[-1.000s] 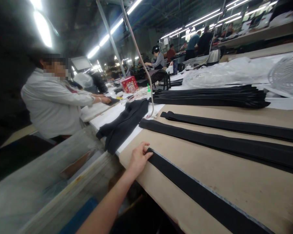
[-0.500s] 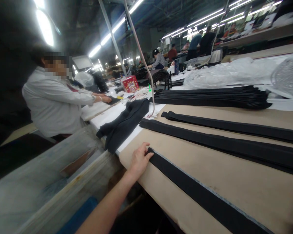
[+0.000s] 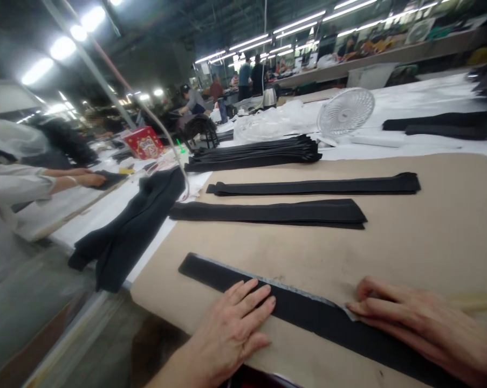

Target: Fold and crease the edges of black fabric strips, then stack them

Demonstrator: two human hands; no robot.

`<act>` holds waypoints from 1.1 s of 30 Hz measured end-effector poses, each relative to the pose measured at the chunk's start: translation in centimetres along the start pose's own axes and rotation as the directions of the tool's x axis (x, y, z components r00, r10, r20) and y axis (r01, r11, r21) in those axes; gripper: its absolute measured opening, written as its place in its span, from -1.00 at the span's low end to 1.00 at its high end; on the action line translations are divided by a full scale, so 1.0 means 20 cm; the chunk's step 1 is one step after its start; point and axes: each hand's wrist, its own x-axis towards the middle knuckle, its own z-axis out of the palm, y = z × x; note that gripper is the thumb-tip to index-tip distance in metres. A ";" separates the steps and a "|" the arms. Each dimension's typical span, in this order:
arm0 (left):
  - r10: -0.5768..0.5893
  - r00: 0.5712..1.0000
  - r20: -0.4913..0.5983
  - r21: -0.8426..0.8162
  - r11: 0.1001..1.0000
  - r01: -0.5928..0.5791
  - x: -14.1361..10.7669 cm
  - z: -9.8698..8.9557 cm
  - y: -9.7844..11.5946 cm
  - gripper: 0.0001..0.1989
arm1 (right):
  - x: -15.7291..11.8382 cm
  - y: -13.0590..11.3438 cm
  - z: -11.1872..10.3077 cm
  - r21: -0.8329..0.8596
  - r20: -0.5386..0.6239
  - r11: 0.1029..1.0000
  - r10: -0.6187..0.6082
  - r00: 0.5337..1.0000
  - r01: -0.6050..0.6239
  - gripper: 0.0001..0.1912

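A long black fabric strip [image 3: 308, 310] lies slantwise across the brown paper-covered table [image 3: 267, 248]. Along its far edge runs a narrow greyish tape [image 3: 286, 285]. My left hand [image 3: 237, 328] rests flat on the strip's near edge with its fingers stretched out. Farther right, my right hand [image 3: 413, 318] is closed in a pinch on the tape, whose end looks lifted from the fabric at the fingertips. The strip's right end is hidden under that hand and by the frame edge.
Two stacks of black strips [image 3: 267, 212] [image 3: 316, 187] lie beyond, with a thicker black pile [image 3: 255, 151] behind them. A white fan [image 3: 346, 113] stands at the back. Dark cloth [image 3: 134, 221] hangs over the table's left edge. A co-worker's hands [image 3: 87, 178] handle dark fabric at left.
My left hand has moved from the strip's left end along it to the right and now lies flat. My right hand has come into view, pinching the tape. The view has swung right.
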 end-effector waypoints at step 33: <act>-0.068 0.954 -0.291 -0.156 0.988 0.023 0.31 0.18 0.27 -0.72 | 0.05 -0.10 -0.06 0.004 0.079 1.000 -0.008 0.997 0.007 -0.67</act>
